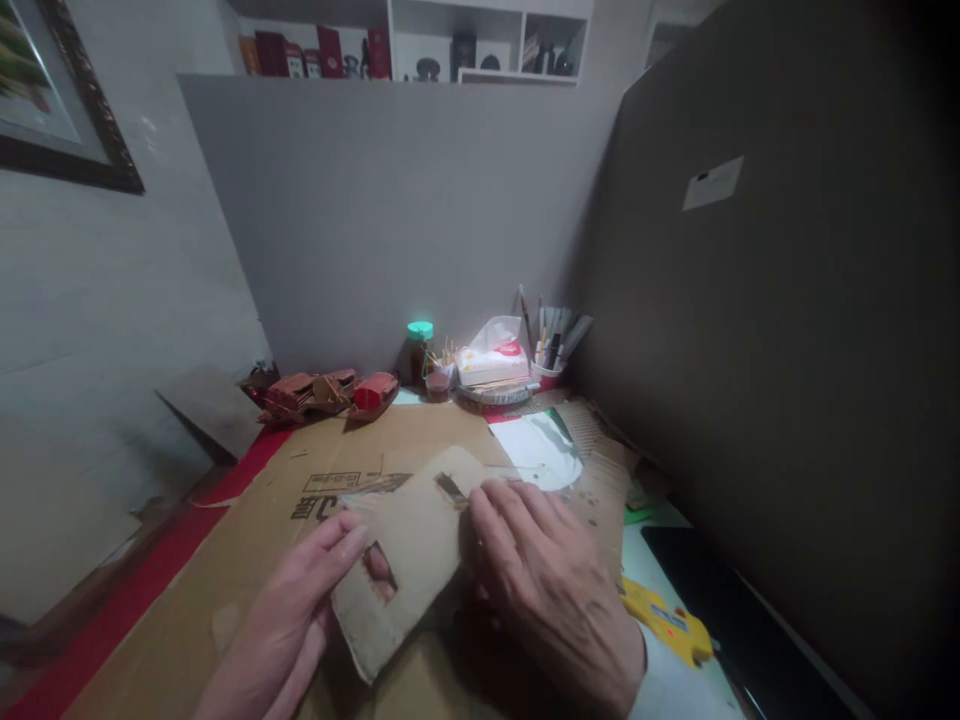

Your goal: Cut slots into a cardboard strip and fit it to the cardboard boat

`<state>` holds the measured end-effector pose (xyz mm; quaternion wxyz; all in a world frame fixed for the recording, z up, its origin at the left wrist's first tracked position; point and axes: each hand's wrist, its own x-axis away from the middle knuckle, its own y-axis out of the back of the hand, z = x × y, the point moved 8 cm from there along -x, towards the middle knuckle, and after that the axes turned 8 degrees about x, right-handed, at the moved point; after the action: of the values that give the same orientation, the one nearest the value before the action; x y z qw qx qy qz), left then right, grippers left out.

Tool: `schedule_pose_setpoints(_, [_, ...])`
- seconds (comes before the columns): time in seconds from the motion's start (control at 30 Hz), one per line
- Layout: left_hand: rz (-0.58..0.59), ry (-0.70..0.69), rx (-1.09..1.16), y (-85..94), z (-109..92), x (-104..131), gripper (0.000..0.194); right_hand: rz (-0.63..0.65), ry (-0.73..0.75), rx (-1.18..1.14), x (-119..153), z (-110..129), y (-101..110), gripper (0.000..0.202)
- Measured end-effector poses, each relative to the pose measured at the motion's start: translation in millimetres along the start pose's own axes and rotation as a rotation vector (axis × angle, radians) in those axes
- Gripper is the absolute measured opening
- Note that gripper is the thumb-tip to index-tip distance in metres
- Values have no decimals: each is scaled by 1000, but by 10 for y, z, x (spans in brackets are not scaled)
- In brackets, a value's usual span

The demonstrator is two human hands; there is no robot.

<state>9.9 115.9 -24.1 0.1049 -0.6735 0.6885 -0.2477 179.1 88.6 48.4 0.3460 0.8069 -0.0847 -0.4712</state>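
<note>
Lying across a large cardboard sheet point(247, 560) on the desk, a cut cardboard piece point(416, 560) is held between both hands. The piece is tilted, with its far end near the middle of the sheet and its near corner toward the lower edge of the view. Two rectangular slots are cut through it. The left hand point(292, 620) is closed on the piece's left edge, with fingers on top and one fingertip seen through the nearer slot. The right hand point(551, 590) is laid flat over the piece's right side, fingers spread and pressed down, fingertips just beside the farther slot; whether anything is gripped beneath it cannot be told.

A white paper point(536, 450) is seen past the right hand, partly on the sheet. A yellow tool point(667, 625) is seen beside the right wrist, and a dark flat slab point(720, 600) lies beyond it. Along the grey partition point(390, 220) at the back, red model boats point(322, 392), a green-capped jar point(420, 350), a small cup of sticks point(441, 375), a tissue box point(495, 358) and a pen cup point(549, 345) are lined up. A red mat point(135, 590) is visible under the sheet's left edge. Shelves point(450, 40) are seen above the partition, and a framed picture point(52, 100) on the left wall.
</note>
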Motion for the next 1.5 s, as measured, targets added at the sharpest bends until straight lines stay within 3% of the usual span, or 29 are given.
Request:
schedule_pose_setpoints(0.27, [144,200,168,-309,106,174,30,4,57,-127,47,67,1,33])
schedule_pose_setpoints(0.37, [126,218,149,-289,153,184,37,40,51,-212,45,96,-9,32])
schedule_pose_setpoints(0.57, [145,200,162,-249,218,176,38,250,-124,-436,52,81,-127,15])
schedule_pose_setpoints(0.7, [81,53,-46,-168,129,92,39,328,-247,-524,45,-10,-205,21])
schedule_pose_setpoints(0.9, [22,-142,-275,-20,-10,-128,16,399,-313,-624,48,-121,-476,46])
schedule_pose_setpoints(1.1, [94,-72,-206,-127,71,-119,36,336,-287,-702,31,-144,-487,43])
schedule_pose_setpoints(1.23, [141,6,-99,-241,88,23,34,243,-243,-763,15,-108,-353,42])
schedule_pose_setpoints(1.3, [111,66,-19,-222,107,69,29,168,-241,-783,-1,-133,-259,39])
schedule_pose_setpoints(1.4, [3,63,70,-119,84,88,23,102,-491,-870,11,-343,-204,26])
schedule_pose_setpoints(1.5, [-32,21,88,-83,59,87,23,279,-704,-1102,24,-338,-323,14])
